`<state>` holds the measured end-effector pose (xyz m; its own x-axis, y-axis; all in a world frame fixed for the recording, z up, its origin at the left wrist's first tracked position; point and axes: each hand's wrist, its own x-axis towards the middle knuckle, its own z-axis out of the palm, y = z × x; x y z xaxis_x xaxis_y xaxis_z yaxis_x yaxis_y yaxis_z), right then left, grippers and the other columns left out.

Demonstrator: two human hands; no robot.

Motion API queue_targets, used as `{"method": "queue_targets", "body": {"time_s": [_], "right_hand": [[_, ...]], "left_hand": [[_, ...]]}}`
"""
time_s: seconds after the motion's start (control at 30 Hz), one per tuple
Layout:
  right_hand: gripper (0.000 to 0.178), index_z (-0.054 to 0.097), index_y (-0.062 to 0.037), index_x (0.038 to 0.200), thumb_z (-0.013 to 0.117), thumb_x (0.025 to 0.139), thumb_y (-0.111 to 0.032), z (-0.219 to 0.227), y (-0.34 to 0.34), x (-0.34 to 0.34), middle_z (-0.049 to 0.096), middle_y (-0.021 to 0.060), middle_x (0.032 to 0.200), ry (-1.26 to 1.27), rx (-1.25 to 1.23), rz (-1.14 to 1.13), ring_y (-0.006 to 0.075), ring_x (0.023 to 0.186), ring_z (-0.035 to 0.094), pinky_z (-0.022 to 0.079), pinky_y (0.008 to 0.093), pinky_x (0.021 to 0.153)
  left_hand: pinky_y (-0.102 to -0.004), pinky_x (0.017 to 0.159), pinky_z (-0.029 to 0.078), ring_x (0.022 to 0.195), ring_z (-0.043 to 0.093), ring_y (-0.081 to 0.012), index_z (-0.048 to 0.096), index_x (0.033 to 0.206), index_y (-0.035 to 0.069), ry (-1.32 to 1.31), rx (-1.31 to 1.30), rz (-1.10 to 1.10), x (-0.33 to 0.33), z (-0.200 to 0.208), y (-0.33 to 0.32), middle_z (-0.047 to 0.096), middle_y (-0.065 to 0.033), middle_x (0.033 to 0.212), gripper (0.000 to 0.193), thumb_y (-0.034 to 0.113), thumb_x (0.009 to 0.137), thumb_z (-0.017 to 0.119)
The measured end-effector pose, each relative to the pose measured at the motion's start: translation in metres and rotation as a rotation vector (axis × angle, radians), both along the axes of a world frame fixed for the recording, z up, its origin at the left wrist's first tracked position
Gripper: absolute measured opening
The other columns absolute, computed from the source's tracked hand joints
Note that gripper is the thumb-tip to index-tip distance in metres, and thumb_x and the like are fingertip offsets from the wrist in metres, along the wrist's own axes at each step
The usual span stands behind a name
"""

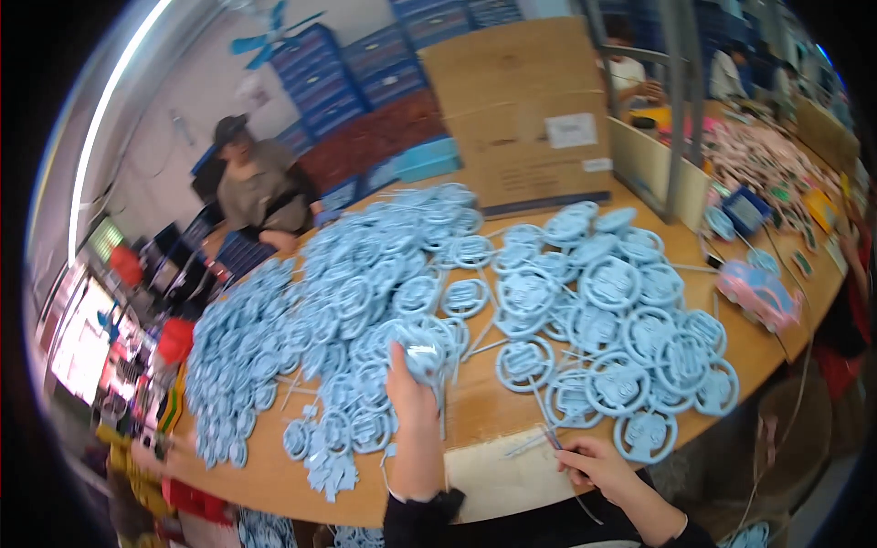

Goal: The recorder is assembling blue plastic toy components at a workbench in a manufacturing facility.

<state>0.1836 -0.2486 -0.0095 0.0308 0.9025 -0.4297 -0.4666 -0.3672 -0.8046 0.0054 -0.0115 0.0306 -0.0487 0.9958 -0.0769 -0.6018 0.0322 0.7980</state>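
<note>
My left hand (pixel 413 395) is raised over the table, closed around a light blue plastic toy wheel (pixel 422 352) with a shiny, light-catching face. Low on the right, my right hand (pixel 598 468) pinches a thin dark pen-like tool (pixel 553 438), its tip over a pale board (pixel 498 479) at the table's front edge. Thin blue sticks (pixel 525 444) lie by that tip. A heap of similar blue ringed pieces (pixel 356 301) spreads behind and left of my left hand. Another pile of blue wheels (pixel 621 338) lies beyond my right hand.
Behind the piles stands a large cardboard box (pixel 516 110). A pink toy car (pixel 758 294) sits at the table's right side, near a cable. A seated person (pixel 265 183) is across the table at left. Stacked blue crates (pixel 320 82) line the wall. More people work at far right.
</note>
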Motion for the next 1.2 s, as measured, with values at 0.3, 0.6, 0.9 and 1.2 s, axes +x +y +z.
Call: {"method": "queue_targets", "body": {"time_s": [0.3, 0.6, 0.9, 1.2], "right_hand": [[0.012, 0.054, 0.0000, 0.084, 0.053, 0.083, -0.012, 0.020, -0.016, 0.014, 0.055, 0.0055, 0.068, 0.037, 0.051, -0.161, 0.0061, 0.045, 0.043, 0.026, 0.0182, 0.038], [0.013, 0.054, -0.0004, 0.088, 0.053, 0.084, -0.013, 0.029, -0.039, 0.045, 0.056, 0.0049, 0.070, 0.032, 0.123, -0.278, 0.0060, 0.047, 0.043, 0.028, 0.0177, 0.040], [0.011, 0.054, -0.0005, 0.086, 0.053, 0.083, -0.011, 0.019, -0.049, 0.038, 0.056, 0.0056, 0.067, -0.027, 0.117, -0.311, 0.0057, 0.044, 0.043, 0.027, 0.0173, 0.037], [0.010, 0.053, -0.0005, 0.083, 0.051, 0.084, -0.010, 0.022, -0.040, 0.022, 0.055, 0.0062, 0.066, -0.001, 0.102, -0.310, 0.0071, 0.043, 0.044, 0.028, 0.0177, 0.035]], "left_hand": [[-0.0407, 0.087, 0.036, 0.106, 0.047, -0.0218, 0.049, 0.114, 0.005, 0.872, 0.062, -0.149, -0.057, 0.036, 0.111, 0.052, -0.0077, 0.111, 0.050, 0.038, 0.077, 0.059], [-0.0347, 0.078, 0.044, 0.096, 0.052, -0.0258, 0.048, 0.115, -0.001, 1.550, 0.701, -0.367, 0.098, -0.042, -0.005, 0.053, -0.0173, 0.104, 0.070, 0.044, 0.065, 0.070], [-0.0394, 0.075, 0.043, 0.095, 0.049, -0.0338, 0.028, 0.133, 0.011, 2.022, 0.600, -0.376, 0.078, -0.031, -0.037, 0.049, -0.0229, 0.107, 0.095, 0.067, 0.061, 0.057], [-0.0306, 0.051, 0.050, 0.078, 0.059, -0.0233, 0.050, 0.102, -0.002, 1.598, 0.266, -0.593, 0.006, -0.038, -0.049, 0.052, -0.0170, 0.097, 0.068, 0.042, 0.057, 0.076]]}}
